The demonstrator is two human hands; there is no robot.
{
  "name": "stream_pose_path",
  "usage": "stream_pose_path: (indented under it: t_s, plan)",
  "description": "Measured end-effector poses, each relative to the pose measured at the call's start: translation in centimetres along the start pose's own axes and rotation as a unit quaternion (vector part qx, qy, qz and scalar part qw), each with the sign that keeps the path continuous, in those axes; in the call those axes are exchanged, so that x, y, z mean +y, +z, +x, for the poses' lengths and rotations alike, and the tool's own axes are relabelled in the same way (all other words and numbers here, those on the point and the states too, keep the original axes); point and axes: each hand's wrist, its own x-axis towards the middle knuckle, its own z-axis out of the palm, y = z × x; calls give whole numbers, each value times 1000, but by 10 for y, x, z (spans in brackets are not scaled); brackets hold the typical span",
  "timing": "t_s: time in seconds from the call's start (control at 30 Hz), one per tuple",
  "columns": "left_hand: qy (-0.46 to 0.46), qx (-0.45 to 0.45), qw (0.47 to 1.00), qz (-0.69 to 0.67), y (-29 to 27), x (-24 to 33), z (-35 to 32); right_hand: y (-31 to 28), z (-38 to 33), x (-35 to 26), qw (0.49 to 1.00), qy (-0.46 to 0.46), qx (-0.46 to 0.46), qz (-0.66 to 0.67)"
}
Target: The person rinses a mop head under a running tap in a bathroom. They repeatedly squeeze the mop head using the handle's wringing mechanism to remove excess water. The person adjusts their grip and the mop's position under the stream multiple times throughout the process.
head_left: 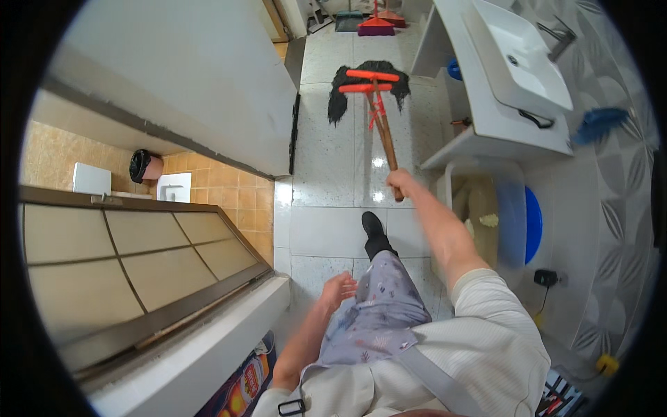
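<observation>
My right hand (400,181) is closed around the wooden handle of a mop (386,142), out in front of me at arm's length. Two bright red bars sit at the mop's far end, and its dark strands (339,103) spread in an arc on the pale tiled floor (323,174). Close to my left thigh hangs my left hand (339,288), loosely open, with nothing seen in it. My black boot (374,226) is planted on the tiles between the hands.
To the right stands a white washbasin (521,59) on a counter, beside a clear tub of murky water (479,208) and a blue basin (533,226). Brooms and dustpans (376,26) are at the far end. A door (180,83) and a low ledge with a framed window (139,257) border the left.
</observation>
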Motion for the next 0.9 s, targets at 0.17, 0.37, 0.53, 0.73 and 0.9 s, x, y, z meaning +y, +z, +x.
stream_pose_path:
  t_s: [0.17,0.37,0.53,0.73,0.9]
  plan:
    - [19,79,997,3,-5,78,15,16,125,-211,996,-22,-78,-37]
    - [-23,87,996,-22,-16,76,32,92,181,-240,997,-27,-44,-64]
    - [15,66,997,-47,-15,83,44,187,120,-72,986,-88,17,-139]
    - [72,70,988,-118,-43,60,14,279,-113,119,990,-20,2,-139]
    - [36,30,976,-214,-124,-89,-86,323,-322,255,982,26,-129,-133]
